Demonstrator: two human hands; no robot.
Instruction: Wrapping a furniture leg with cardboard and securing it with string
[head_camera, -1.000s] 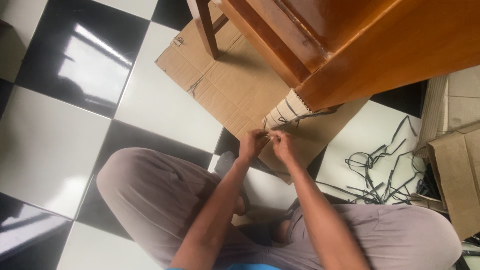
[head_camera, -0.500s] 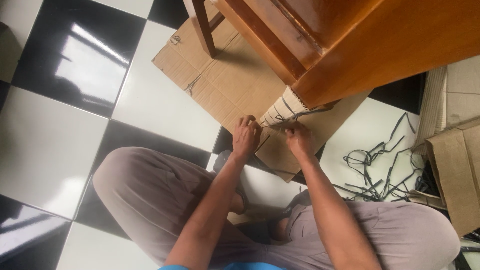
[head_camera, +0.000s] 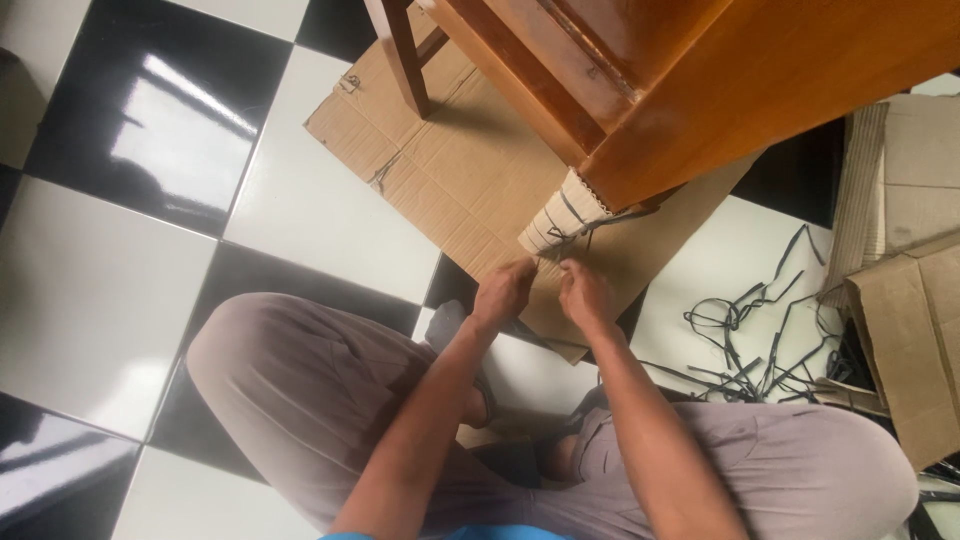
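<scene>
Black-and-white checkered floor tiles (head_camera: 130, 260), glossy, window glare on a black one at upper left. Flat brown cardboard sheet (head_camera: 450, 170) lies on the floor under the furniture, creased, small dark scuffs near its left edge. A slim wooden chair leg (head_camera: 403, 60) stands on that sheet near the top. Loose tangle of dark plastic strapping strips (head_camera: 760, 340) on a white tile at right, well apart from the sheet's left part. Stack of folded cardboard pieces (head_camera: 905, 300) at far right edge, partly cut off. Grey-brown trousers (head_camera: 300, 390) fill the lower frame, legs crossed.
</scene>
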